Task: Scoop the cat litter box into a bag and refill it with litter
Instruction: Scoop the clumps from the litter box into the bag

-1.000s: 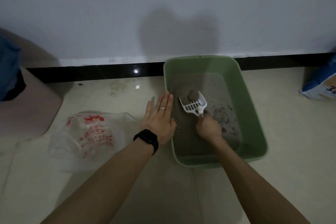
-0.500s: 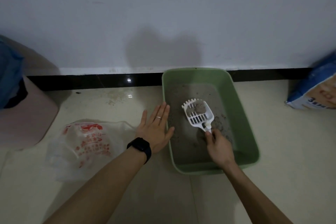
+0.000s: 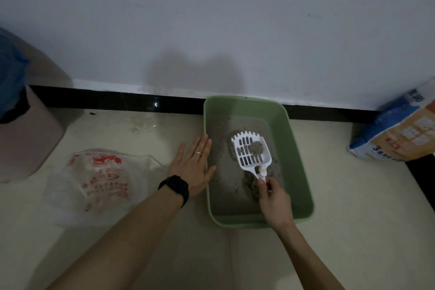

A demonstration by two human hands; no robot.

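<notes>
A green litter box [image 3: 298, 162] with grey litter sits on the floor against the wall. My right hand [image 3: 274, 200] is shut on the handle of a white slotted scoop [image 3: 250, 150], held above the litter with a grey clump [image 3: 256, 147] lying in it. My left hand [image 3: 193, 166] rests flat and open on the floor, its fingers against the box's left rim. A clear plastic bag with red print [image 3: 98, 181] lies crumpled on the floor to the left of that hand.
A blue, white and orange litter bag [image 3: 400, 134] leans at the right by the wall. A pink bin with a blue liner [image 3: 26, 134] stands at the far left. A black skirting strip [image 3: 117, 101] runs along the wall.
My right hand has lifted the scoop out of the litter with the clump in it and levelled it. The view has tilted up. My left hand stays by the rim.
</notes>
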